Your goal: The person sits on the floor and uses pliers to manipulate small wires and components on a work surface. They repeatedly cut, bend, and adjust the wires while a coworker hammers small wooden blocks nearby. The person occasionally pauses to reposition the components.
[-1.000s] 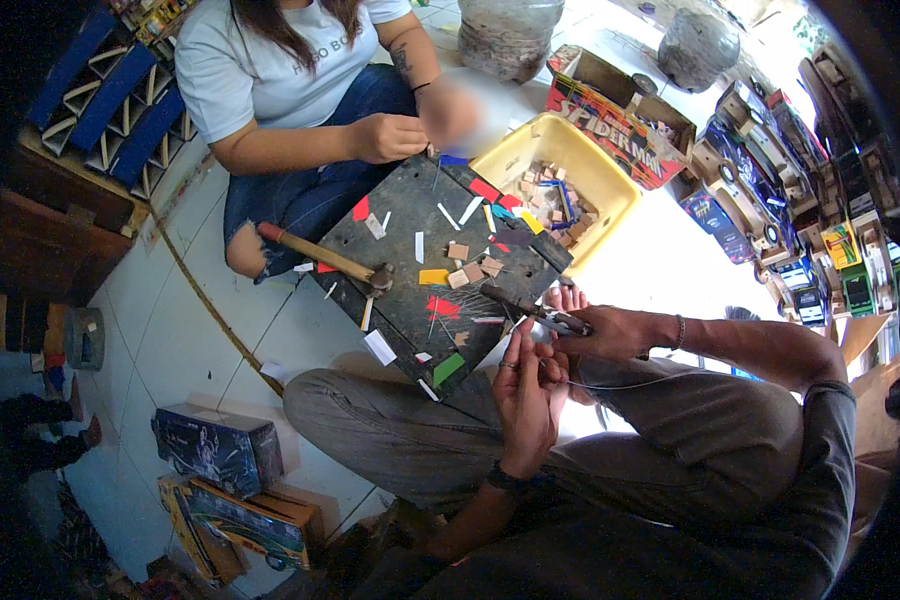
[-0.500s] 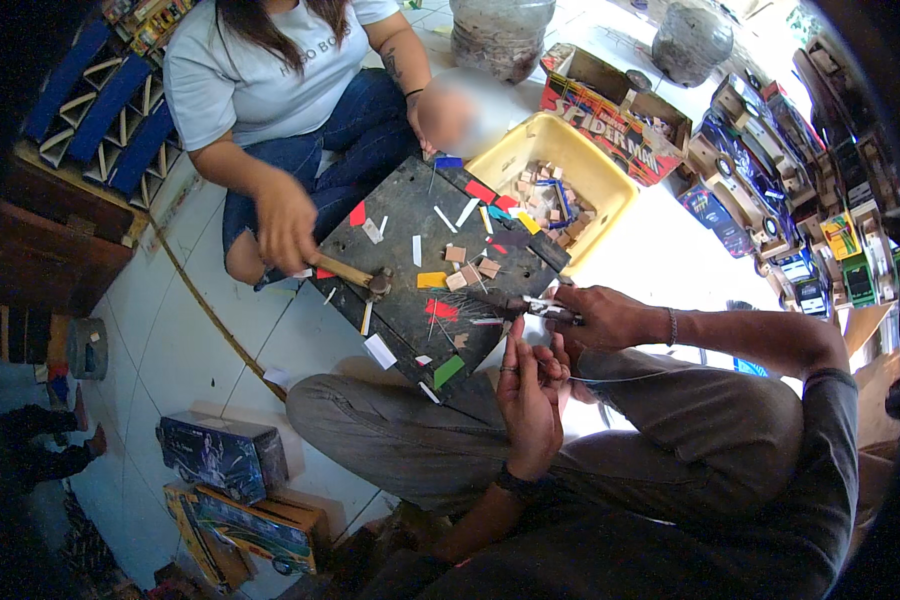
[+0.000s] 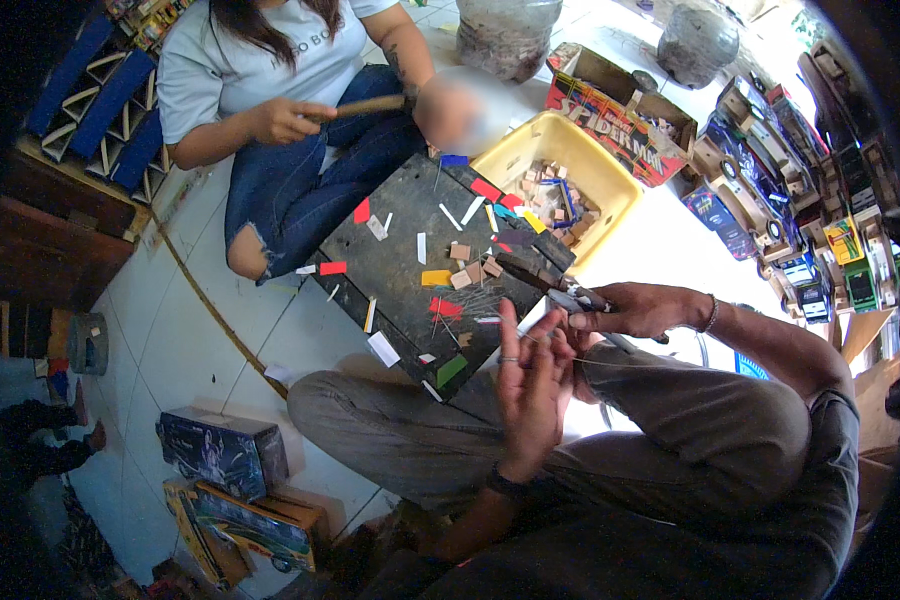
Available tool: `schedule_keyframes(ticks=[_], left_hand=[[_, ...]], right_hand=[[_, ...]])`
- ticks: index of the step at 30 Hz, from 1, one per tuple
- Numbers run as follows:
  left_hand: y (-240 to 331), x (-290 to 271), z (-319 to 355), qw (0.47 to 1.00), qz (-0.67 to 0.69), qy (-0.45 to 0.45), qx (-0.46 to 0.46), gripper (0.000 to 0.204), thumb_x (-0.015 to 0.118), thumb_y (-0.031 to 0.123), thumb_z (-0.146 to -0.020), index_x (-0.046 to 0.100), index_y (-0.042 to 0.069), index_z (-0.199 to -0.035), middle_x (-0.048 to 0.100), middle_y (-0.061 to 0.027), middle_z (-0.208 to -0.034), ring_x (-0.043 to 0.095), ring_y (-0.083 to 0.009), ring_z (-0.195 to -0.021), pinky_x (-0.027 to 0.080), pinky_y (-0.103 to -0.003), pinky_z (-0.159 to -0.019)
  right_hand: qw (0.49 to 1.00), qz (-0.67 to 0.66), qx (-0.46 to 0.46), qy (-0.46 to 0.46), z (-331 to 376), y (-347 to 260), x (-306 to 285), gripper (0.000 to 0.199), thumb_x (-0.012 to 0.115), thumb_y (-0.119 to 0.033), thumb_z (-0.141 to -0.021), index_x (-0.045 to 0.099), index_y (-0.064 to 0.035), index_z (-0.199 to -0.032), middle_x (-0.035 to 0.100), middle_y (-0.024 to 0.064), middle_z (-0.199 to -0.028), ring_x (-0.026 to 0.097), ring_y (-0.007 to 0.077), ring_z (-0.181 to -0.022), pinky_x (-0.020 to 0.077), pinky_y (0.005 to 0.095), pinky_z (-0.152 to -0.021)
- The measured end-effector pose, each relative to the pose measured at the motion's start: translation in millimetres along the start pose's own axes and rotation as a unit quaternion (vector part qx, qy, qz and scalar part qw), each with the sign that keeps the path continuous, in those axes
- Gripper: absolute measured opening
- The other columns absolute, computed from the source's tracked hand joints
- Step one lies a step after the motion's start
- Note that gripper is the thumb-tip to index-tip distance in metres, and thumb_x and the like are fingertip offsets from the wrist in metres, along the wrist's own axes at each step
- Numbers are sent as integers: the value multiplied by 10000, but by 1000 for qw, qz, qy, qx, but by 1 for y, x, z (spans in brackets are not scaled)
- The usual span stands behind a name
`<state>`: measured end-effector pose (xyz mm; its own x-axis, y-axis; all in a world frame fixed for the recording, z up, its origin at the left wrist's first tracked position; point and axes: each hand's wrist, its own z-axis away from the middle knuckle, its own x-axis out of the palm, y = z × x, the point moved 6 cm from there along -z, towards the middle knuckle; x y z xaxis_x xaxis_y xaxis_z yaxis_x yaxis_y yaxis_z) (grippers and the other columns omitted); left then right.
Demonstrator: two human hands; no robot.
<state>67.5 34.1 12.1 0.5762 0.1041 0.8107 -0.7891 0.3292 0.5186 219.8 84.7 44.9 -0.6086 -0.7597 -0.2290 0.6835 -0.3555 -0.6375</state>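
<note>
metal pliers (image 3: 570,297), one right hand (image 3: 638,308)

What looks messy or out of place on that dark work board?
Small coloured scraps and little wooden blocks lie scattered at all angles across the dark board, with no sorting. The board itself sits askew to the floor tiles. Nothing looks spilled or broken.

A single head-worn fisheye view looks steeply down at the wearer's lap and hands, close in. It faces a dark square board worktop (image 3: 410,270) on the white tiled floor (image 3: 170,330). Edges bend near the rim.
</note>
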Motion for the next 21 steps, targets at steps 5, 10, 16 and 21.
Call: schedule_keyframes(ticks=[5, 10, 16, 21], left_hand=[[16, -28, -14, 996, -47, 62, 47, 558, 492, 99, -998, 244, 80, -1498, 552, -69, -1156, 557, -119, -950, 485, -296, -910], [16, -41, -17, 993, -62, 82, 61, 504, 514, 144, -999, 334, 36, -1458, 568, -85, -1162, 570, -140, -1011, 494, -310, -920], [0, -39, -10, 986, -131, 96, 45, 432, 527, 110, -987, 416, 5, -1391, 577, -88, -1155, 569, -139, -988, 505, -303, -860], [0, -38, -13, 985, -155, 76, 26, 414, 507, 125, -997, 426, 4, -1385, 583, -74, -1111, 578, -121, -881, 508, -290, -803]], right_hand=[[995, -41, -49, -74, 7, -1, 21, 524, 558, -494, -943, 597, 15, -1059, 643, 109, -885, 596, 165, -890, 476, 332, -816], [993, -52, -22, -103, -1, 4, 43, 379, 568, -340, -973, 574, -32, -1194, 661, 83, -993, 592, 155, -943, 471, 321, -869], [994, 32, -105, -19, 3, -12, 33, 540, 544, -469, -954, 541, -21, -1256, 638, 188, -1084, 579, 243, -1040, 447, 391, -921], [992, 89, -85, 23, -1, -18, 20, 633, 533, -418, -970, 388, 30, -1393, 590, 259, -1204, 554, 304, -1168, 427, 396, -996]])
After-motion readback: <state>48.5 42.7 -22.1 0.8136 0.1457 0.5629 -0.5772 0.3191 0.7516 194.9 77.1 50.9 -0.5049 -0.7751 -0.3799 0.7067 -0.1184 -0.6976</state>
